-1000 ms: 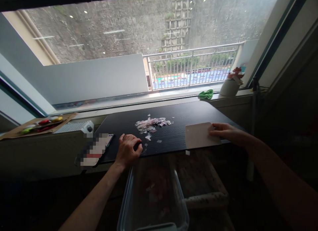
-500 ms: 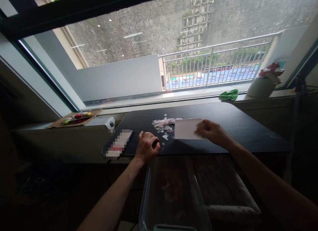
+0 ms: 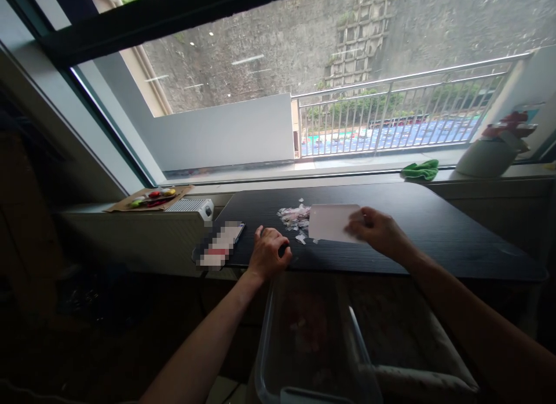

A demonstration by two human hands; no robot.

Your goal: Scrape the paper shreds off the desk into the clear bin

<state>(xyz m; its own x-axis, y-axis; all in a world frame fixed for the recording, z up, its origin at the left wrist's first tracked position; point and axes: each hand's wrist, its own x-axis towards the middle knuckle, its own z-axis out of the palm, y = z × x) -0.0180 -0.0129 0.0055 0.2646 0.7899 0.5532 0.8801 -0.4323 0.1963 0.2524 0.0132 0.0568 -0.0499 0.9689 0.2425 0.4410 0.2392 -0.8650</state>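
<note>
My right hand (image 3: pixel 369 227) pinches the right edge of a flat pale card (image 3: pixel 332 221), its fingers slightly blurred. The card's left edge meets a small pile of whitish-pink flakes (image 3: pixel 294 217) on the dark table (image 3: pixel 434 230). A few loose flakes lie in front of the pile. My left hand (image 3: pixel 269 253) rests at the table's near edge, left of and nearer than the flakes. Its fingers are loosely curled, with a gap between thumb and forefinger and nothing visible held. Below the edge stands a clear plastic bin (image 3: pixel 264 346), with dim pinkish contents.
A phone (image 3: pixel 221 245) with a blurred-out screen lies at the table's left edge. Beyond it, a radiator (image 3: pixel 191 207) carries cardboard with colourful items (image 3: pixel 154 198). A green cloth (image 3: pixel 420 170) and a whitish container (image 3: pixel 489 155) stand by the window.
The whole view has shifted, so everything appears farther right. The card has moved slightly left against the flakes, still in my right hand. My left hand keeps its place by the edge.
</note>
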